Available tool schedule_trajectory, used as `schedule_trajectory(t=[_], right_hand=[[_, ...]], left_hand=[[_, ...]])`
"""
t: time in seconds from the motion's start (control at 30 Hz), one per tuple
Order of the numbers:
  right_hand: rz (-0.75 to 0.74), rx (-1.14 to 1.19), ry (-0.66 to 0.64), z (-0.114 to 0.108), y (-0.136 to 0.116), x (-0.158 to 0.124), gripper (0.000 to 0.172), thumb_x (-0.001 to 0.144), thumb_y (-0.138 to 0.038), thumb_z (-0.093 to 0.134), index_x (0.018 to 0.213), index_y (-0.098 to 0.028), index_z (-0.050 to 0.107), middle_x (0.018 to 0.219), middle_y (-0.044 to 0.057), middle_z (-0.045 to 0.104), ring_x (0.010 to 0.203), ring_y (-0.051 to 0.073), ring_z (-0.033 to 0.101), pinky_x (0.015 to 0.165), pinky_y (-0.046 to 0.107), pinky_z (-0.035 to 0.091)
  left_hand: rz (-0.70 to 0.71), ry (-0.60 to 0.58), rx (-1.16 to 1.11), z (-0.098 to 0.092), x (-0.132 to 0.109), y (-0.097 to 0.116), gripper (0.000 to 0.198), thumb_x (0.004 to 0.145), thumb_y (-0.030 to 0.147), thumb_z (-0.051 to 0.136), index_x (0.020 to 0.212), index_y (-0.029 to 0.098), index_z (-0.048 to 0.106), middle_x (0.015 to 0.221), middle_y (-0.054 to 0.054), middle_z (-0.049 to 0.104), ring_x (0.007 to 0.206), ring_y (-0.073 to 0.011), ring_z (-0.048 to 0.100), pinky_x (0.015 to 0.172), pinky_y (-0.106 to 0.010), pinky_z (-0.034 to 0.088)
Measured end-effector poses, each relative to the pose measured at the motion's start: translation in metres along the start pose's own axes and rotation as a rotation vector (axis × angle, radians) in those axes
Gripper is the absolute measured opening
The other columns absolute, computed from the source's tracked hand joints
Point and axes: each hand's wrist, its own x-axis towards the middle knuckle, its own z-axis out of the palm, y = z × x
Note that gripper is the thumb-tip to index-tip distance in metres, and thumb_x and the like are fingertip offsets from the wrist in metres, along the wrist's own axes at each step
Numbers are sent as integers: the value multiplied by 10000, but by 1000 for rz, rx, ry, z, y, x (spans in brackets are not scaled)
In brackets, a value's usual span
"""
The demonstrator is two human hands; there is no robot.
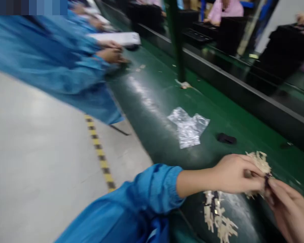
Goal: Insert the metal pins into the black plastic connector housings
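My left hand, in a blue sleeve, reaches across the green worktop from the left. Its thumb and fingers are pinched on a small dark piece, whose kind is too blurred to tell. From the right, my right hand pinches the same piece, its fingertips meeting those of the left. Just behind the fingers lies a heap of small cream-coloured strips, partly hidden by both hands. Below my left forearm is a second scatter of cream strips with dark bits among them.
Crumpled clear plastic bags and a small black object lie on the green worktop. A green post rises beyond. At the left, a co-worker in blue works at the same bench. Black cases stand across the line.
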Motion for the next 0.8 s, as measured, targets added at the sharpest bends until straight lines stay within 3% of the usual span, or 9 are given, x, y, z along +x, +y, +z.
schedule_trajectory(t=[0.1, 0.2, 0.33, 0.5, 0.8], right_hand=[[119, -23, 87, 1, -4, 0, 294, 886, -430, 783, 747, -170, 771, 652, 48, 673, 553, 171, 557, 488, 286, 481], [109, -116, 117, 7, -8, 4, 243, 825, -432, 824, 792, -191, 817, 671, 46, 700, 582, 195, 593, 528, 307, 513], [30, -146, 186, 9, -8, 2, 200, 772, -343, 864, 939, -237, 834, 808, 42, 748, 675, 196, 641, 606, 293, 554], [-39, -160, 215, 11, -11, 1, 88, 804, -306, 833, 832, -230, 799, 788, 39, 726, 653, 177, 613, 566, 267, 520], [-43, -156, 196, 9, -14, 1, 108, 832, -294, 801, 763, -218, 766, 728, 32, 689, 621, 175, 573, 541, 271, 474]], left_hand=[[-70, 35, -108, 0, 2, -2, 163, 866, 219, 701, 953, 175, 832, 899, -50, 763, 700, -127, 654, 652, -225, 523], [-119, 64, -138, 0, -1, 6, 155, 836, 200, 691, 891, 154, 828, 828, -43, 737, 605, -100, 560, 578, -221, 462], [-174, 50, -129, 0, 0, 11, 136, 803, 168, 685, 841, 161, 815, 806, -27, 727, 600, -93, 538, 575, -216, 439], [-219, -19, -136, 0, 2, 11, 126, 813, 181, 682, 819, 168, 807, 758, -10, 696, 608, -99, 525, 585, -220, 435], [-267, -79, -253, 0, 4, 12, 125, 839, 218, 681, 835, 148, 785, 781, -14, 678, 647, -102, 541, 598, -223, 420]])
